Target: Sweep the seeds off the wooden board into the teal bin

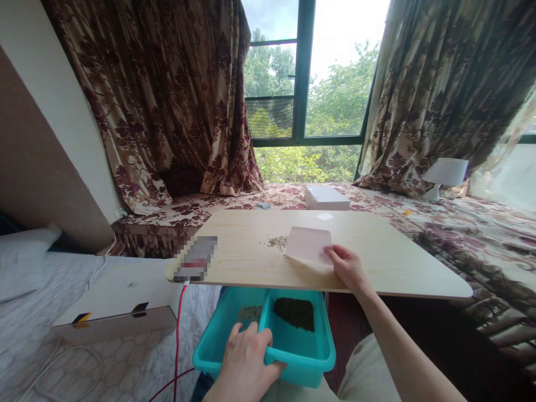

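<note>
My left hand (247,363) grips the near rim of a teal plastic bin (312,357) held below the table's front edge, fingers curled over its centre divider. The bin's right compartment holds a dark pile of small grains (294,312); the left compartment holds a thinner grey-green layer (249,314). My right hand (347,268) rests on the light wooden table (377,251) and pinches the near right corner of a pale pink card (309,244). A small scatter of greenish grains (277,242) lies just left of the card.
A blurred-out flat object (196,258) lies at the table's left corner with a red cable (179,335) hanging from it. A cardboard box (117,301) sits on the bed at left. On the window seat are a white box (326,196) and a white lamp (444,176).
</note>
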The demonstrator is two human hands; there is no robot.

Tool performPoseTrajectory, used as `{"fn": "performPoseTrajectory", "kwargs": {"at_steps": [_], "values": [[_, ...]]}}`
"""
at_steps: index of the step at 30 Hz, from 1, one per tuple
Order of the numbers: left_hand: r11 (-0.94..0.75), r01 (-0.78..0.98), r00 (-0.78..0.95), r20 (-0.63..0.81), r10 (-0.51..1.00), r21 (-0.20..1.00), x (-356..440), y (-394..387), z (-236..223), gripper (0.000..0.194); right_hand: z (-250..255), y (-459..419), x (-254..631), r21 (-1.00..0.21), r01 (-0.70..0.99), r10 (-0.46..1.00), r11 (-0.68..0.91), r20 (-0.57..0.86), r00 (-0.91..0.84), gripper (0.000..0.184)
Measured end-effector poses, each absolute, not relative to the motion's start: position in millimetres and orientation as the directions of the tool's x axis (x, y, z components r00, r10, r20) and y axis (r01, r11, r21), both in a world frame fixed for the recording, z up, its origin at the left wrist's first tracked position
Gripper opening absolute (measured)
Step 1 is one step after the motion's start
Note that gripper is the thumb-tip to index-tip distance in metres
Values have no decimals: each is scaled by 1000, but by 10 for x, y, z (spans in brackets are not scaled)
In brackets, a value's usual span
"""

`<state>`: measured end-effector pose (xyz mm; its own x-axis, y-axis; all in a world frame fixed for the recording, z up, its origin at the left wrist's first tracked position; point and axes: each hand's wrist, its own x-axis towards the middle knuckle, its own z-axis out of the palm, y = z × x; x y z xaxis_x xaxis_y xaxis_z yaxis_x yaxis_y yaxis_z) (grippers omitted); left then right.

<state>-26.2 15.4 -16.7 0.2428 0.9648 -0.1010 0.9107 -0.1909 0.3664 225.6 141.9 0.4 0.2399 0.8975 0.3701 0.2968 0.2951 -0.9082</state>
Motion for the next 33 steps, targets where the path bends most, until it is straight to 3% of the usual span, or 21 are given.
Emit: {"fn": "performPoseTrajectory", "kwargs": {"at_steps": [23, 33], "values": [[-196, 913, 248, -106, 963, 357, -267, 159, -186, 17, 10, 1422, 2237, -899, 305, 898, 314, 385, 212, 37], [-203, 906, 249, -82, 965, 371, -270, 157, -193, 17, 35, 1381, 2244, -914, 301, 903, 273, 351, 247, 30]]}}
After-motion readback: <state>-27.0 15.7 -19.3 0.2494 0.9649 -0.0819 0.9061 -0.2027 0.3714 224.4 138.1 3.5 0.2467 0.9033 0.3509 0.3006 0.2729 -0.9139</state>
